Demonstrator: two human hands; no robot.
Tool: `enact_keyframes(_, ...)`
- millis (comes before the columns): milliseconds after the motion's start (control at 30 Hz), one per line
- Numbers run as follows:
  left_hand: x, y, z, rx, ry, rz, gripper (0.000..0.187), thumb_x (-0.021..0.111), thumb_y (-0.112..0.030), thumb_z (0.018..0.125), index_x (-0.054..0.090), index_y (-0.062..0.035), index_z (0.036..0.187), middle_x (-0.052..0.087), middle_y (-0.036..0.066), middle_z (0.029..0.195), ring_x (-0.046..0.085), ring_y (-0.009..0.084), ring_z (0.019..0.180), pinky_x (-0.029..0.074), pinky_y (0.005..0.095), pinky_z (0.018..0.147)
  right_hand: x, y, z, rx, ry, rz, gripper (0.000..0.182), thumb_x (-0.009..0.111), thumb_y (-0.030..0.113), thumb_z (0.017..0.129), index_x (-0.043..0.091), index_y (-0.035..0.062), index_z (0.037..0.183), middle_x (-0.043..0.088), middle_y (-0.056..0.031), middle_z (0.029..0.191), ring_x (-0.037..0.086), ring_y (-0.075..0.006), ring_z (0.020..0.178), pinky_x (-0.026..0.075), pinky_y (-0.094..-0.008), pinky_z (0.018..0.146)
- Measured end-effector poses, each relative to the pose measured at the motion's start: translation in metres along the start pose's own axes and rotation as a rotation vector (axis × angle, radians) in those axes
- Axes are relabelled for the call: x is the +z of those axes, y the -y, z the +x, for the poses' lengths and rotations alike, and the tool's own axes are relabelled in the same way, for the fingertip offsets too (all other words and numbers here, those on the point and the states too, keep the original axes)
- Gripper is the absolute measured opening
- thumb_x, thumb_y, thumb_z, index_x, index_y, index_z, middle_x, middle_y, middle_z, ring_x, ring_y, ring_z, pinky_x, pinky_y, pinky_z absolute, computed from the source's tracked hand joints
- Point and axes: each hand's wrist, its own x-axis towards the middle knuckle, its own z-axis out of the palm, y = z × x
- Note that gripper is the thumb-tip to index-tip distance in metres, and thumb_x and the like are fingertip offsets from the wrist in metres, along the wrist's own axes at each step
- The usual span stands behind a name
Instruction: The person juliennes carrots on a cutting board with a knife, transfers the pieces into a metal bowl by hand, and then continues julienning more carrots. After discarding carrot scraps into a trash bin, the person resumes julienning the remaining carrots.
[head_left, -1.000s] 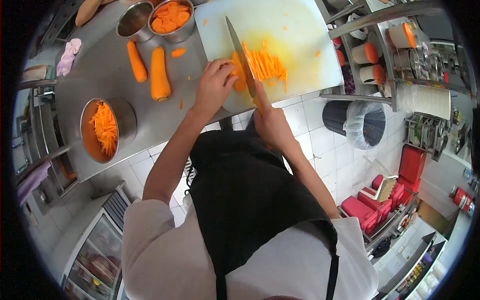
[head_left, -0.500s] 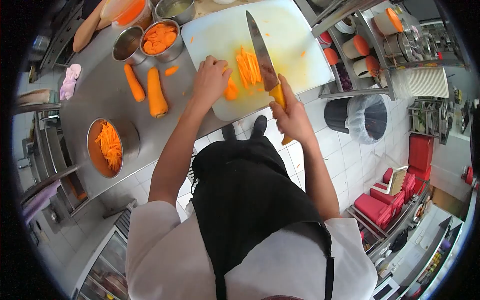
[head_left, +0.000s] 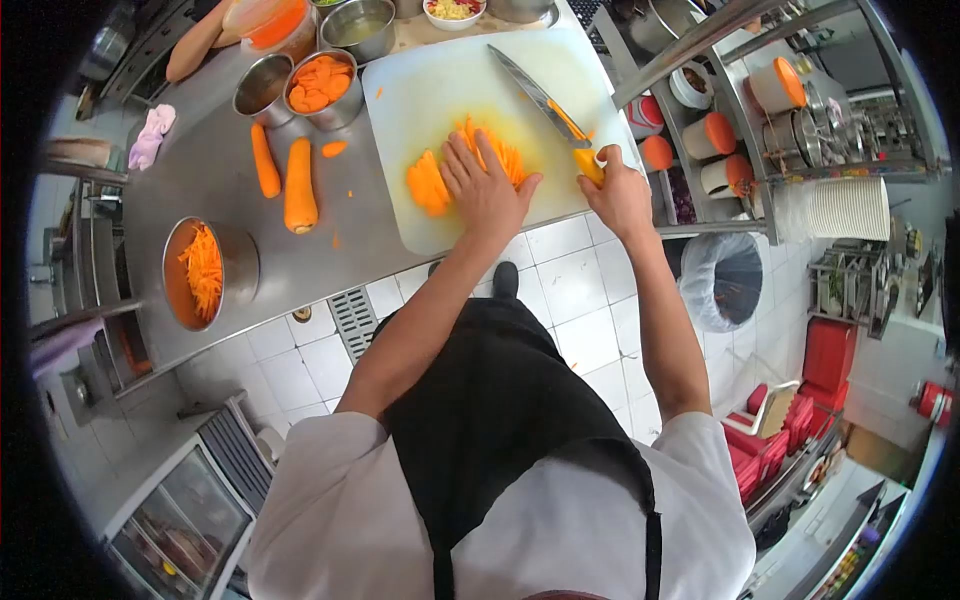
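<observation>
My left hand (head_left: 490, 190) lies flat with its fingers spread on a pile of carrot strips (head_left: 511, 162), covering part of it. Just left of my fingers are some carrot slices (head_left: 427, 184). My right hand (head_left: 618, 190) grips the yellow handle of a kitchen knife (head_left: 535, 93). The blade points away and to the left over the white cutting board (head_left: 420, 90), with bits of carrot stuck along it. Whole peeled carrots (head_left: 299, 190) and a smaller carrot (head_left: 265, 163) rest on the steel table left of the board.
A steel pot (head_left: 238, 262) of carrot strips stands at the table's left. Behind are a bowl of carrot slices (head_left: 322, 84), a steel bowl (head_left: 262, 90) and an orange-lidded tub (head_left: 262, 25) near another person's arm (head_left: 197, 42). A lined bin (head_left: 720, 285) stands right.
My left hand has moved right, from the carrot slices onto the strips, and opened flat. My right hand has shifted right with the knife, away from the pile.
</observation>
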Motion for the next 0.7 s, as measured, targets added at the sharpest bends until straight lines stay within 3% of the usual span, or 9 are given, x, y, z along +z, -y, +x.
enact_keyframes(100, 0.009, -0.011, 0.008, -0.026, -0.055, 0.014, 0.098, 0.073, -0.05, 0.087, 0.028, 0.0085, 0.152, 0.021, 0.039, 0.156, 0.02, 0.0553, 0.145, 0.02, 0.0635, 0.117, 0.006, -0.014, 0.014, -0.075, 0.016, 0.019, 0.044, 0.077, 0.025, 0.083, 0.051, 0.0054, 0.113, 0.071, -0.0212, 0.091, 0.069, -0.0444, 0.082, 0.055, -0.0525, 0.072)
enact_keyframes(300, 0.025, -0.023, 0.016, 0.051, -0.145, 0.203, 0.055, 0.07, -0.032, 0.089, 0.055, -0.007, 0.136, 0.047, 0.019, 0.139, 0.044, 0.0425, 0.125, 0.042, 0.0528, 0.101, 0.008, -0.027, 0.02, -0.226, -0.061, 0.036, 0.038, 0.078, 0.021, 0.081, 0.058, 0.0054, 0.11, 0.066, -0.0164, 0.096, 0.066, -0.0382, 0.092, 0.054, -0.0486, 0.079)
enact_keyframes(433, 0.031, -0.013, 0.02, 0.023, -0.138, 0.22, 0.038, 0.067, -0.018, 0.088, 0.065, -0.0082, 0.124, 0.055, 0.018, 0.127, 0.051, 0.038, 0.113, 0.044, 0.0501, 0.094, -0.001, -0.037, 0.017, -0.3, -0.26, 0.257, 0.032, 0.075, 0.015, 0.085, 0.06, 0.0044, 0.111, 0.066, -0.0144, 0.095, 0.064, -0.0352, 0.093, 0.053, -0.0473, 0.083)
enact_keyframes(600, 0.028, 0.01, 0.03, 0.114, -0.131, 0.216, 0.035, 0.065, -0.005, 0.081, 0.072, -0.0121, 0.115, 0.06, 0.016, 0.116, 0.056, 0.0382, 0.1, 0.05, 0.0456, 0.089, -0.017, -0.028, -0.01, -0.217, -0.228, 0.637, 0.019, 0.069, 0.008, 0.09, 0.062, 0.0014, 0.106, 0.066, -0.0152, 0.093, 0.067, -0.0301, 0.08, 0.055, -0.0402, 0.074)
enact_keyframes(700, 0.024, 0.025, 0.042, 0.075, -0.098, -0.036, 0.038, 0.069, -0.004, 0.083, 0.07, -0.0104, 0.12, 0.065, 0.014, 0.113, 0.063, 0.0309, 0.093, 0.05, 0.0441, 0.077, -0.006, -0.01, -0.025, -0.201, -0.188, 0.781, 0.016, 0.067, 0.005, 0.09, 0.063, 0.0005, 0.105, 0.066, -0.0157, 0.089, 0.068, -0.0287, 0.073, 0.054, -0.0371, 0.065)
